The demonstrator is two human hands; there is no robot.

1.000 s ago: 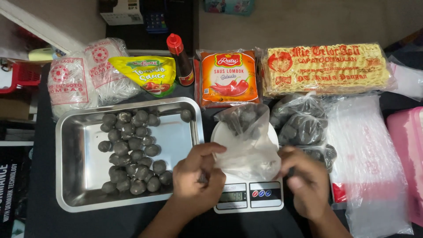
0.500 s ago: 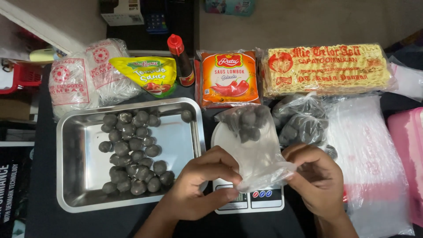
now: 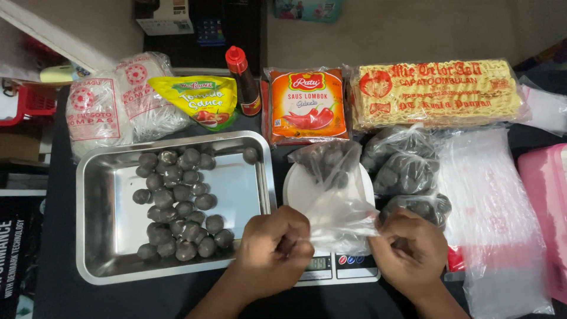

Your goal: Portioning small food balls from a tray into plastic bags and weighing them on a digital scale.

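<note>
Since a second ago both hands slid to the bag mouth: left hand (image 3: 277,245) and right hand (image 3: 410,248) now pinch the clear bag (image 3: 336,195) of dark balls on the scale (image 3: 331,269), centre frame, likely closing it.

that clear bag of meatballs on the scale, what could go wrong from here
1. Both the left hand and the right hand grip the clear plastic bag by its mouth, so the thin film might tear or slip and spill the dark meatballs.
2. The bag lies tilted across the white scale, so it may roll off the platform.
3. The left hand partly covers the scale's display, so the reading may be missed.
</note>
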